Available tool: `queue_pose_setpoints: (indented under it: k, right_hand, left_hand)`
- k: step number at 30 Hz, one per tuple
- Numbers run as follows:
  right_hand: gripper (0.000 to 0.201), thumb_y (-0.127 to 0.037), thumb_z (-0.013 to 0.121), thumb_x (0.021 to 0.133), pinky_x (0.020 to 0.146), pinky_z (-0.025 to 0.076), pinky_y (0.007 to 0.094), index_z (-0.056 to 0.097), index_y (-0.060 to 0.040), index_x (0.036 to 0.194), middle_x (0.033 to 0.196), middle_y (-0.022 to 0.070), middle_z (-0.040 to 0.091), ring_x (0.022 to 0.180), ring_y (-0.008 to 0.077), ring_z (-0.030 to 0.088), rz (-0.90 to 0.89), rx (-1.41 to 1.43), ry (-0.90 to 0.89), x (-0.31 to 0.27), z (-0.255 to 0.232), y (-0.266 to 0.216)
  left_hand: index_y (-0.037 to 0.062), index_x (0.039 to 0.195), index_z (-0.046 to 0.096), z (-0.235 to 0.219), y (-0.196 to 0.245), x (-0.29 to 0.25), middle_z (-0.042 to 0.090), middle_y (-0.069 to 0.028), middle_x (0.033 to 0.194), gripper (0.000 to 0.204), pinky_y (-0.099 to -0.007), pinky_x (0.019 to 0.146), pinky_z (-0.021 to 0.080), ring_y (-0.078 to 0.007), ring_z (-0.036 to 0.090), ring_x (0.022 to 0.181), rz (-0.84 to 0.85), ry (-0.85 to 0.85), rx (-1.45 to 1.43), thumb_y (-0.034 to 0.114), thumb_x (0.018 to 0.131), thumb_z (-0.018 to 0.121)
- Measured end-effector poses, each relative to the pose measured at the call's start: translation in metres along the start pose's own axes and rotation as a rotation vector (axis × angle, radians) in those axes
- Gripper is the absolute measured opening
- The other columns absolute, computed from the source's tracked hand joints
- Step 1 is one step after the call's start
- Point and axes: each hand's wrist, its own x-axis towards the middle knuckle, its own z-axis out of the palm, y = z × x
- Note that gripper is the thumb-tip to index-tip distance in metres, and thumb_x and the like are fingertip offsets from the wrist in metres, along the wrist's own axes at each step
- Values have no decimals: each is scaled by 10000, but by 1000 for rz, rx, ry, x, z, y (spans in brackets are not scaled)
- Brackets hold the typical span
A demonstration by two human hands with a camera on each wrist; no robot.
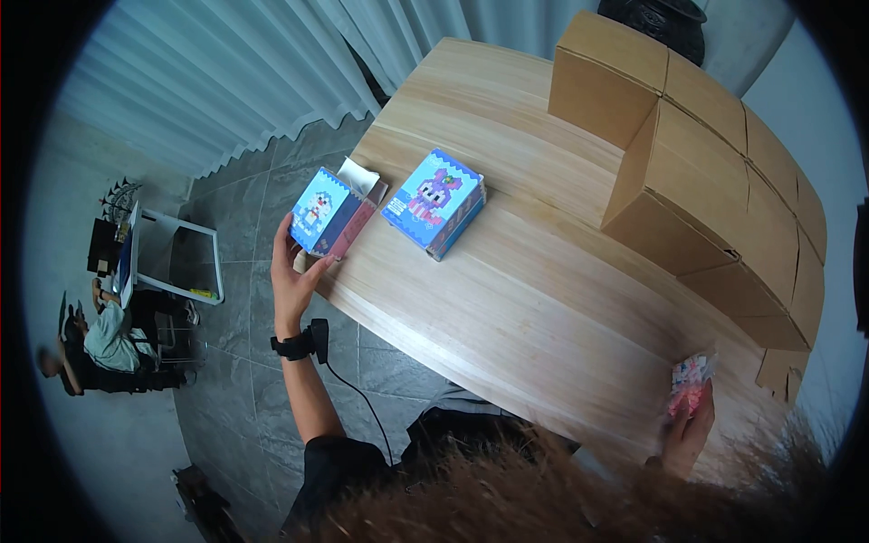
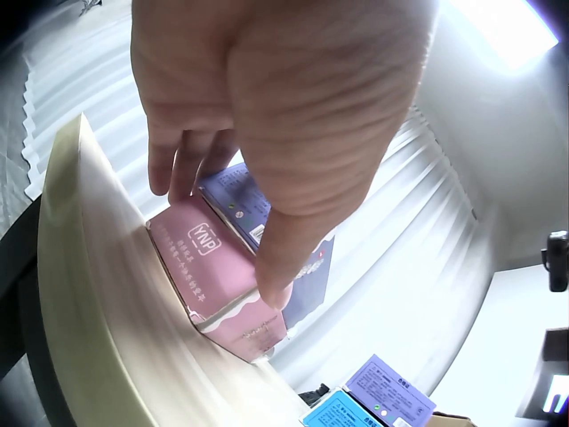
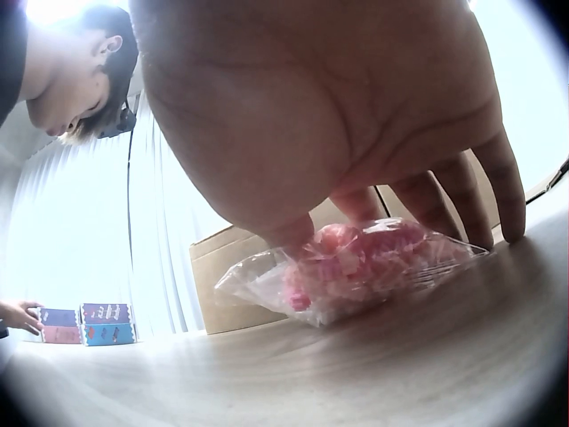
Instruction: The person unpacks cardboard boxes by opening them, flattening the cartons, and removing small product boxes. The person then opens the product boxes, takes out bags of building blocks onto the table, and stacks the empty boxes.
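At the table's left edge, my left hand [image 1: 294,285] grips a blue and pink box [image 1: 319,213], thumb on one side and fingers on the other; its white end flap stands open. The left wrist view shows the thumb of the left hand [image 2: 284,107] against the box's pink side [image 2: 204,258]. A second blue and purple box [image 1: 434,201] stands just right of it. Far to the right, my right hand [image 1: 690,439] holds a clear bag of pink and white pieces [image 1: 690,378]. In the right wrist view, the right hand's [image 3: 329,116] thumb and fingers surround the bag [image 3: 356,271] on the tabletop.
Large cardboard boxes [image 1: 715,172] line the table's [image 1: 507,299] back right side. A dark pot [image 1: 665,23] is behind them. Pale curtains [image 1: 226,72] hang beyond the table. A person [image 1: 113,337] sits at a desk on the far left.
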Motion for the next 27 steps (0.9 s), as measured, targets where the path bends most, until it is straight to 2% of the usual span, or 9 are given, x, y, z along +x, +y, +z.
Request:
queue_pose_setpoints:
  k: [3, 6, 8, 11, 16, 19, 22, 25, 27]
  right_hand:
    - [470, -202, 513, 1092, 1148, 384, 466, 461, 4, 1512, 1486, 266, 512, 1382, 428, 477, 6, 15, 3, 0, -1, -2]
    - [476, -186, 522, 1087, 1150, 382, 467, 452, -4, 1521, 1495, 265, 501, 1383, 429, 476, 32, 40, 4, -1, -1, -3]
    - [510, -176, 564, 1058, 1149, 383, 466, 447, -9, 1526, 1501, 264, 495, 1382, 429, 476, 37, 60, 15, -2, 1, -1]
    - [611, -155, 659, 982, 1149, 383, 469, 437, -21, 1536, 1508, 262, 484, 1383, 434, 475, 46, 73, 26, -3, -2, -14]
    - [784, -133, 777, 854, 1157, 376, 480, 425, -40, 1548, 1514, 275, 466, 1399, 456, 458, 50, 38, -8, 1, -11, -27]
    - [786, -105, 790, 828, 1153, 371, 454, 441, -4, 1525, 1461, 236, 506, 1330, 402, 516, 70, 206, -20, 1, -19, -23]
    - [789, -123, 798, 833, 1164, 371, 484, 444, -38, 1533, 1519, 269, 457, 1416, 467, 441, 37, 154, 83, -3, -12, -13]
    - [737, -102, 769, 862, 1165, 369, 489, 452, -30, 1524, 1524, 251, 464, 1426, 448, 438, 15, 25, 151, -7, -8, -14]
    - [603, -67, 725, 898, 1149, 389, 489, 516, -1, 1460, 1481, 250, 516, 1389, 443, 484, 44, 1, 325, -8, -11, -25]
  left_hand:
    - [80, 1591, 386, 1, 5, -3, 559, -167, 1469, 1009, -438, 1122, 477, -287, 588, 1317, -3, 0, -1, 88, 737, 924]
    - [69, 1581, 394, -1, 6, -11, 564, -176, 1455, 1009, -451, 1130, 453, -308, 547, 1361, 107, 145, 167, 139, 732, 935]
    - [49, 1524, 456, -4, 22, -20, 552, -177, 1450, 932, -472, 1118, 437, -322, 524, 1365, 250, 394, 357, 183, 735, 933]
    - [26, 1454, 512, 13, 44, -38, 537, -188, 1437, 834, -486, 1098, 433, -347, 541, 1316, 247, 437, 198, 198, 746, 917]
    - [-23, 1417, 518, 83, 127, -29, 559, -229, 1367, 811, -476, 1078, 438, -398, 534, 1278, 314, 34, 313, 235, 752, 902]
    - [-38, 1417, 505, 112, 147, -10, 570, -236, 1345, 841, -487, 1068, 444, -412, 537, 1256, 354, 25, 450, 280, 748, 903]
    - [-46, 1426, 491, 125, 132, 6, 570, -241, 1339, 867, -492, 1067, 445, -424, 534, 1246, 234, -109, 532, 314, 751, 899]
    - [-42, 1434, 490, 120, 130, 6, 575, -240, 1334, 893, -470, 1065, 452, -419, 549, 1242, 226, -88, 363, 248, 709, 924]
    - [-35, 1464, 476, 110, 133, -8, 568, -232, 1382, 948, -441, 1094, 441, -382, 557, 1284, 247, -62, 185, 194, 673, 946]
